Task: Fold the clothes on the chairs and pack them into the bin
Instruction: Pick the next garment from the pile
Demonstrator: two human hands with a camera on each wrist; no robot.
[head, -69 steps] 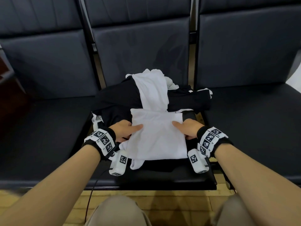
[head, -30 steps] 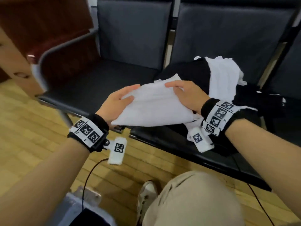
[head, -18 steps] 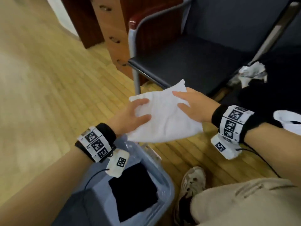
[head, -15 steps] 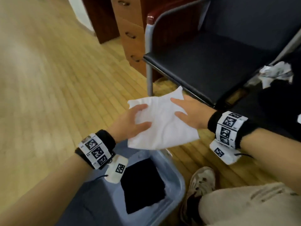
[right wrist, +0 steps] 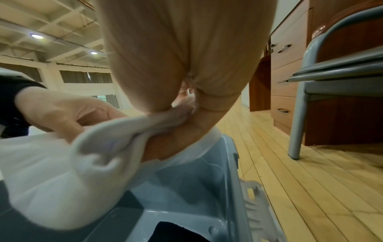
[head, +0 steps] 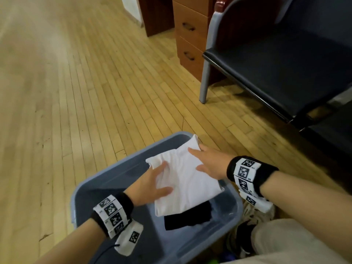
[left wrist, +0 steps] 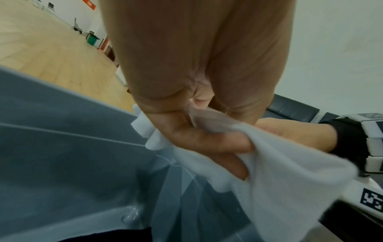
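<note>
A folded white garment [head: 186,180] hangs over the open blue-grey bin [head: 91,181] on the floor, its far corner above the bin's far rim. My left hand [head: 150,185] grips its left edge, thumb on top and fingers underneath [left wrist: 207,140]. My right hand [head: 207,162] grips the right edge the same way, with cloth bunched between thumb and fingers [right wrist: 176,135]. A folded black garment [head: 188,216] lies on the bin's bottom, partly hidden under the white garment [right wrist: 51,163].
A chair with a black seat [head: 276,69] and a grey metal leg [head: 204,82] stands to the right. Behind it is a wooden drawer cabinet [head: 190,35]. My shoe [head: 247,216] and knee [head: 285,242] are beside the bin's right wall. Wooden floor [head: 76,92] spreads to the left.
Both hands lifted the folded white garment off the chair, carried it left over the floor, and lowered it down to the bin's opening.
</note>
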